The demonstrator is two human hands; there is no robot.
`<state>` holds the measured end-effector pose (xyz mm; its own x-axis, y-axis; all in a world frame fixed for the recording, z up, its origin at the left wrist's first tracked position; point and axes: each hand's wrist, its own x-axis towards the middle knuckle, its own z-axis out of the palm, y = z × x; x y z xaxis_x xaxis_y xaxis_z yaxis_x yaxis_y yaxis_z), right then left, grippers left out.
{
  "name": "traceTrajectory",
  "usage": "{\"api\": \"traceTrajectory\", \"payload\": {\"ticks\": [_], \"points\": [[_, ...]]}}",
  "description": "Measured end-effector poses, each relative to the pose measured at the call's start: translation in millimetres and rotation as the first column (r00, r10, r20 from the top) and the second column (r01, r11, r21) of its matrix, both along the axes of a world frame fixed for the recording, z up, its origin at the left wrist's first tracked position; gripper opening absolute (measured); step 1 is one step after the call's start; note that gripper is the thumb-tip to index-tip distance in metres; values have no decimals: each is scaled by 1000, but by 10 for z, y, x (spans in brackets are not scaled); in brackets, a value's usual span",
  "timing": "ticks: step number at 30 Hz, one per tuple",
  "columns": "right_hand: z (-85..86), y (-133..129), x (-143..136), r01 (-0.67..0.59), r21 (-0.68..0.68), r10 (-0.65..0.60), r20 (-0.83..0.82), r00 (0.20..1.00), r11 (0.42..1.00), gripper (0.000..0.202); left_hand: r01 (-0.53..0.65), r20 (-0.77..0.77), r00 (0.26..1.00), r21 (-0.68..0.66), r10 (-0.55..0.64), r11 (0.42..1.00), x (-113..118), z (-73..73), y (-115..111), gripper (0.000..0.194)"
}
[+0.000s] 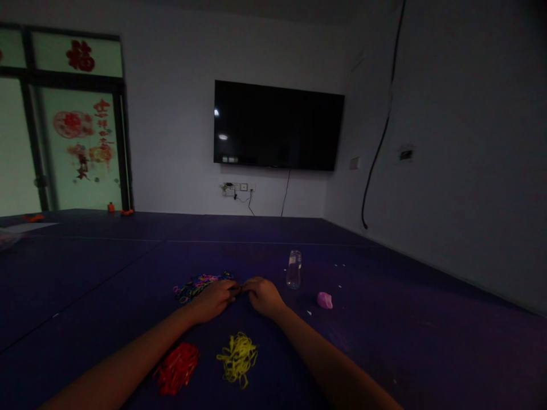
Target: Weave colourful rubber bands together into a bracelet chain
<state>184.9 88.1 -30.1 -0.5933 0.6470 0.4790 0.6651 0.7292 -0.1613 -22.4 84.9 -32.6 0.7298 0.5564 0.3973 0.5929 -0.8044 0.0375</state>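
Note:
My left hand (215,299) rests at the right edge of a loose pile of mixed-colour rubber bands (200,281). Its fingers are closed, with the tips meeting those of my right hand. Fingers drawn together, my right hand (263,296) is bent inward towards the left one. Whatever lies between the fingertips is too small and dark to make out. Closer to me, between my forearms, are a heap of red rubber bands (177,367) and a heap of yellow rubber bands (239,359).
A clear plastic bottle (294,270) stands to the right of my hands, with a crumpled pink lump (325,300) beyond it. Small white scraps dot the purple surface (384,341). A television (277,126) hangs on the far wall; a dark cable (379,145) hangs at right.

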Motion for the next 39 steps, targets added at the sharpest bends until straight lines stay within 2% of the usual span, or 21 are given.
{"api": "traceTrajectory", "payload": {"ticks": [6, 14, 17, 22, 27, 29, 34, 39], "points": [[3, -17, 0, -65, 14, 65, -17, 998, 998, 46, -4, 12, 1000, 12, 4, 1000, -4, 2, -20, 27], [-9, -1, 0, -57, 15, 57, 4, 998, 998, 46, -10, -15, 1000, 8, 10, 1000, 13, 28, -26, 28], [2, -5, 5, 4, 20, -3, -22, 1000, 1000, 46, -29, -21, 999, 5, 29, 1000, 20, 31, -29, 27], [9, 11, 12, 193, -9, -193, -76, 978, 981, 43, -60, -13, 998, 40, 60, 997, 21, 19, -44, 29], [14, 25, 13, 247, -38, -249, -61, 967, 968, 37, -69, -2, 998, 59, 69, 996, 15, -2, -42, 32], [18, 15, 12, 210, -14, -211, -64, 975, 978, 37, -68, -15, 998, 50, 69, 996, 15, 0, -34, 33], [18, -15, 4, -28, 37, 29, -43, 999, 999, 44, -40, -28, 999, 35, 41, 999, 20, 25, -29, 34], [-3, 16, 6, -59, 49, 62, -48, 997, 997, 43, -60, -14, 998, 40, 61, 997, 15, 23, -37, 31]]}}
